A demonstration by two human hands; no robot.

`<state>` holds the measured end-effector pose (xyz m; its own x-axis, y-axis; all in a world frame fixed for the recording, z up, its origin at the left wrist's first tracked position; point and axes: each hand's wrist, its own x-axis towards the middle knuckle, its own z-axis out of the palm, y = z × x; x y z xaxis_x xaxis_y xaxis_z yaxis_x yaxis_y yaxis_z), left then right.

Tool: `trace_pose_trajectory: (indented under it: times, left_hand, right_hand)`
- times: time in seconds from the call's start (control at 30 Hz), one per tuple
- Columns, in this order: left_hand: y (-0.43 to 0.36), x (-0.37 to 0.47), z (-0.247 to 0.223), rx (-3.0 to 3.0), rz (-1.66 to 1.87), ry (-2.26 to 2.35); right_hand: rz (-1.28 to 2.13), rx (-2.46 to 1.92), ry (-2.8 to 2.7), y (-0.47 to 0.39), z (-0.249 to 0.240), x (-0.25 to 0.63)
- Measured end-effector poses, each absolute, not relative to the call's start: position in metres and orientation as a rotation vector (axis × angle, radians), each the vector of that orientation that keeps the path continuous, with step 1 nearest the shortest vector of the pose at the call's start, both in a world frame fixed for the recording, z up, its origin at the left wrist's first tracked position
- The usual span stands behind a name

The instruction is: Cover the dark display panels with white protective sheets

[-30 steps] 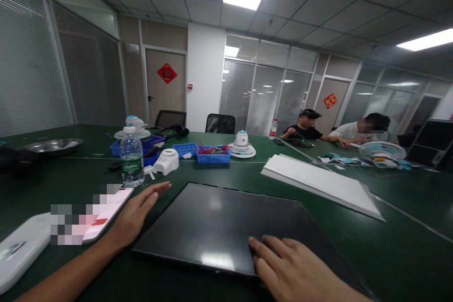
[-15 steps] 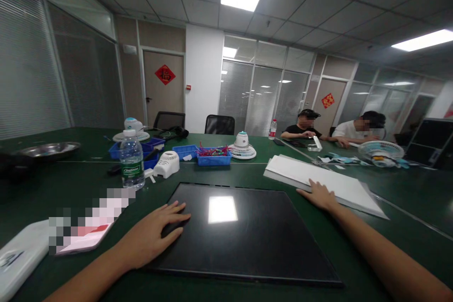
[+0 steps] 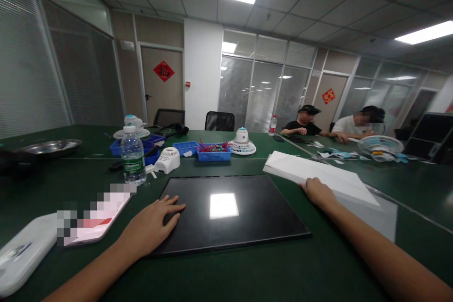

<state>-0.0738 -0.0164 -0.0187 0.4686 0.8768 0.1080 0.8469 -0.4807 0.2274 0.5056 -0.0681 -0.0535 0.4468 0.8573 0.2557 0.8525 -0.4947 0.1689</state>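
A glossy black flat display panel (image 3: 247, 217) lies on the green table, mirroring a ceiling light. My left hand (image 3: 152, 222) rests over its left edge with fingers spread. To the panel's right lies a stack of thin white sheets (image 3: 322, 172), the upper part fanned away from a lower sheet (image 3: 382, 214). At the near left edge of the stack is my right hand (image 3: 320, 192), its fingers curled and closed on a sheet; the fingertips are partly hidden.
On the left are a water bottle (image 3: 133, 155), a pink phone-like slab (image 3: 106, 222) and a white case (image 3: 28, 250). Behind the panel stand a white housing (image 3: 169, 160), a blue bin of wires (image 3: 214, 155) and a small fan (image 3: 242, 144). Two people sit at the far right.
The black panel has shifted away from me and slightly left, under my left hand. My right hand's fingers have curled in, and the white sheets have fanned apart.
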Motion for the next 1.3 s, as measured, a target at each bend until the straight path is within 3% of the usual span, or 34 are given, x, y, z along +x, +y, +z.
trace_pose_trajectory:
  times: [0.4, 0.57, 0.73, 0.8, 0.9, 1.1, 1.3]
  left_hand:
    - [-0.002, -0.078, -0.038, 2.524, 0.455, 1.480]
    - [0.000, -0.078, -0.039, 2.336, 0.669, 1.507]
    - [-0.001, -0.078, -0.033, 2.242, 0.736, 1.412]
    - [0.000, -0.080, -0.031, 2.207, 0.741, 1.356]
    - [0.003, -0.086, -0.030, 2.157, 0.746, 1.377]
    - [0.004, -0.088, -0.023, 2.477, 0.428, 1.436]
    - [0.003, -0.087, -0.021, 2.569, 0.392, 1.660]
  right_hand:
    - [0.638, 2.304, 2.120, -0.083, -0.016, 0.383]
    - [0.466, 1.910, 2.522, -0.112, -0.014, 0.299]
    - [-0.002, 1.708, 2.951, -0.134, -0.004, 0.266]
    - [-0.078, 1.804, 2.980, -0.126, -0.001, 0.282]
    - [0.144, 2.142, 2.754, -0.099, -0.004, 0.339]
    - [0.326, 2.604, 2.140, -0.081, -0.027, 0.492]
    - [0.296, 2.736, 1.722, -0.094, -0.046, 0.568]
